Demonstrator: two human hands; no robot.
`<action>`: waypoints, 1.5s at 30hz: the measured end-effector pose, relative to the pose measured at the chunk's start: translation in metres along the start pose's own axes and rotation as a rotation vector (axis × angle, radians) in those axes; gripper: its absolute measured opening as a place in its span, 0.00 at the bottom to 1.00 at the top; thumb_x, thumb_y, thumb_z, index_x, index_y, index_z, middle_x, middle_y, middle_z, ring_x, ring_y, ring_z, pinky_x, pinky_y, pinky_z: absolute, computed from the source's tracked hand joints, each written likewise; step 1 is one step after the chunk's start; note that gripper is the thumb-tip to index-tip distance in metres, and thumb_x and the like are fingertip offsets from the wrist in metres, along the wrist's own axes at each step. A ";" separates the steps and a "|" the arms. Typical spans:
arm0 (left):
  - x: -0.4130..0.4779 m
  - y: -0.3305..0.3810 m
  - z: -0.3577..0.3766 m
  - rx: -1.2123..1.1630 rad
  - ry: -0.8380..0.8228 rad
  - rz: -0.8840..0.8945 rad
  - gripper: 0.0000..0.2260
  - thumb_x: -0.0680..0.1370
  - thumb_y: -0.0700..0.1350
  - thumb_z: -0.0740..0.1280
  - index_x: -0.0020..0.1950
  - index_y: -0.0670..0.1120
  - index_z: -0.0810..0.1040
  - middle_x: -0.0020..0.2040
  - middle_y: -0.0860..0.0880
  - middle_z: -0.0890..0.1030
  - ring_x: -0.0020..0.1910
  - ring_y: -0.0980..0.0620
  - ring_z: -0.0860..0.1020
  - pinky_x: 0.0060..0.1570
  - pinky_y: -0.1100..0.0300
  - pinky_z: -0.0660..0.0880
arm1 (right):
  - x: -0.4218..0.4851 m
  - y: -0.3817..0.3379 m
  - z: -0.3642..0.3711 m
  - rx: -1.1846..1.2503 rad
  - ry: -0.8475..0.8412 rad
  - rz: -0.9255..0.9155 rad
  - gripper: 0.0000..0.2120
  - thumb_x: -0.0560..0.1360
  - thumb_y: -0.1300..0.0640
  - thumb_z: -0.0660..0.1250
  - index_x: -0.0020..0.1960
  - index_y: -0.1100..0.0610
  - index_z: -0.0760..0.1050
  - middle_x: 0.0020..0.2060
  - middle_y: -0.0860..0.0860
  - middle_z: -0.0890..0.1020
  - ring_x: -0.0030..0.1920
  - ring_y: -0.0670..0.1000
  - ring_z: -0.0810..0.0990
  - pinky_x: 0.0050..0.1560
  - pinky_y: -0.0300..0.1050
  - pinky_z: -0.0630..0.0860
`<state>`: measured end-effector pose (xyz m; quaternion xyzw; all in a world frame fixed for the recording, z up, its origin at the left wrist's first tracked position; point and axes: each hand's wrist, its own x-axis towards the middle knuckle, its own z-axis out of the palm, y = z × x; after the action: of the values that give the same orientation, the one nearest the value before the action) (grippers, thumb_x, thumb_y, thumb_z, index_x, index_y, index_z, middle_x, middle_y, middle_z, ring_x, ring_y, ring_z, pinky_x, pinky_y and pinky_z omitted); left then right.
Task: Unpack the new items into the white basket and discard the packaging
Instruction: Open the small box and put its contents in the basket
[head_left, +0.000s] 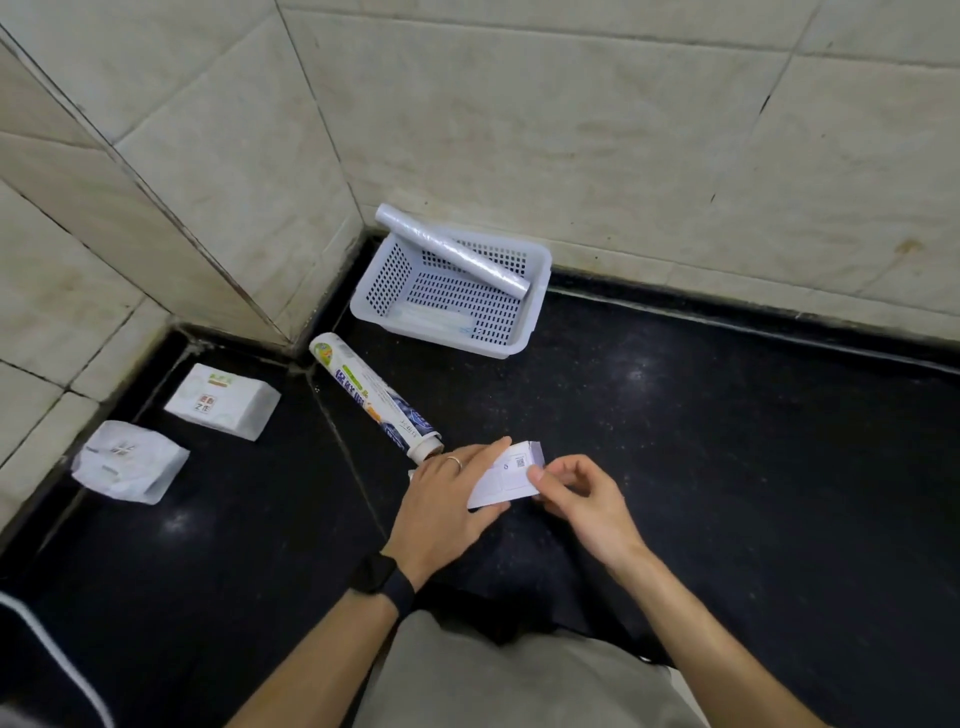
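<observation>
A glossy black counter (727, 467) meets beige tiled walls (571, 130) in a corner. Both hands grasp a small white cardboard box (511, 475). The left hand (449, 504) clasps its body and the right hand (582, 499) pinches its end. Beyond the grip sits a perforated white plastic basket (387, 280) holding a smooth film roll (452, 249).

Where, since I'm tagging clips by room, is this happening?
Probably a kitchen or bathroom corner at home: beige tiled walls, a dark polished stone surface, and household supplies such as tissue packs and a white basket.
</observation>
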<state>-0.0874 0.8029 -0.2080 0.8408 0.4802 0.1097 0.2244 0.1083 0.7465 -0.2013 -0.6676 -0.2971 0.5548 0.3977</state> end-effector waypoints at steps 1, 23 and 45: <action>0.001 -0.001 -0.001 -0.024 -0.021 -0.014 0.33 0.74 0.58 0.69 0.76 0.62 0.60 0.66 0.56 0.74 0.61 0.54 0.73 0.60 0.56 0.71 | 0.000 -0.001 -0.001 -0.010 -0.013 -0.003 0.13 0.70 0.44 0.77 0.46 0.52 0.80 0.46 0.48 0.87 0.50 0.48 0.85 0.61 0.54 0.79; 0.014 0.017 -0.021 -0.593 -0.043 -0.242 0.28 0.69 0.48 0.78 0.64 0.62 0.70 0.59 0.63 0.77 0.62 0.63 0.73 0.58 0.62 0.74 | 0.016 -0.013 -0.022 0.509 0.124 0.184 0.07 0.79 0.60 0.67 0.56 0.59 0.80 0.51 0.57 0.87 0.50 0.57 0.87 0.48 0.46 0.80; 0.032 0.015 -0.026 0.036 0.015 0.182 0.29 0.74 0.49 0.73 0.70 0.62 0.63 0.72 0.56 0.66 0.56 0.51 0.77 0.49 0.53 0.79 | 0.014 -0.047 -0.006 0.330 -0.021 0.209 0.28 0.73 0.43 0.74 0.67 0.51 0.68 0.58 0.52 0.81 0.48 0.54 0.87 0.53 0.55 0.83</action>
<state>-0.0705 0.8312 -0.1789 0.8841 0.4054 0.1271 0.1947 0.1190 0.7807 -0.1672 -0.6147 -0.1356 0.6413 0.4388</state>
